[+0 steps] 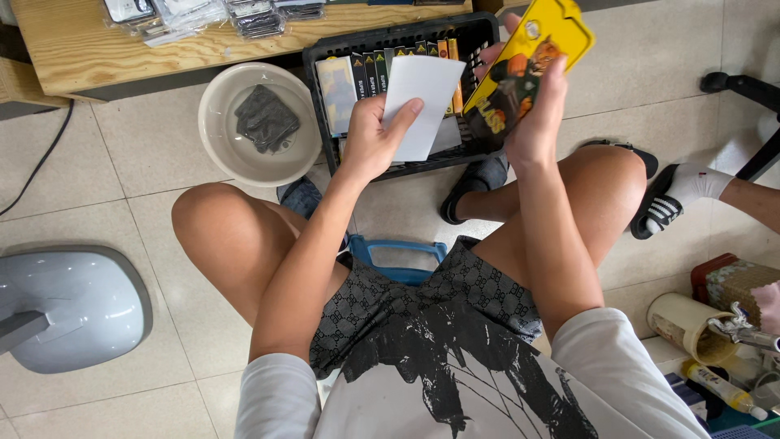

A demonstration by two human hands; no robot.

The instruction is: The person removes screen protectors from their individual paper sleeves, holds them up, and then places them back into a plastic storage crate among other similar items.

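My left hand (pixel 370 138) holds a white rectangular card (pixel 422 102) above the black plastic basket (pixel 479 32). My right hand (pixel 538 114) grips a yellow and black flat retail package (pixel 528 57) with an orange cartoon figure, raised over the basket's right end. The basket sits on the tiled floor between my knees and holds a row of several upright slim boxes (pixel 374 69). I sit on a low blue stool (pixel 398 252) with bare knees spread.
A white bowl (pixel 223 138) holding a dark folded packet (pixel 264 118) sits left of the basket. A wooden shelf (pixel 73 49) with bagged items runs along the top. A grey fan base (pixel 81 305) lies at left. Another person's sandalled foot (pixel 674 199) is at right; cup and clutter at lower right.
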